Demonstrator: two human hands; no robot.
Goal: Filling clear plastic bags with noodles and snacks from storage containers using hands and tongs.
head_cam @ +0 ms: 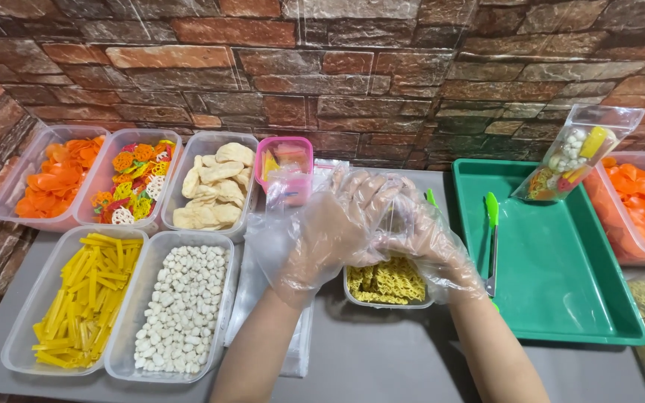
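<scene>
Both hands wore loose clear plastic gloves and met above a small container of yellow wavy crackers (390, 283); the left hand (330, 231) lay with fingers spread and slightly curled, while the right hand (423, 235) touched its fingertips, apparently pinching the glove film (the exact grip could not be told through the crumpled plastic); the small container sat on the grey table (382, 358), directly under the hands. Just right lay a green tray (561, 261) holding green-handled tongs (492, 242), with a filled clear bag of mixed snacks (572, 157) leaning at its far corner; beyond it stood a tub of orange chips (640, 205). To the left, five clear tubs stood in two rows: yellow sticks (83, 298) and white pellets (177, 310) in the near row; orange crisps (57, 175), colourful lattice wheels (132, 183) and pale puffed crackers (214, 186) in the far row; a pink box (285, 168) stood beside these, against the brick-patterned wall (322, 67).
</scene>
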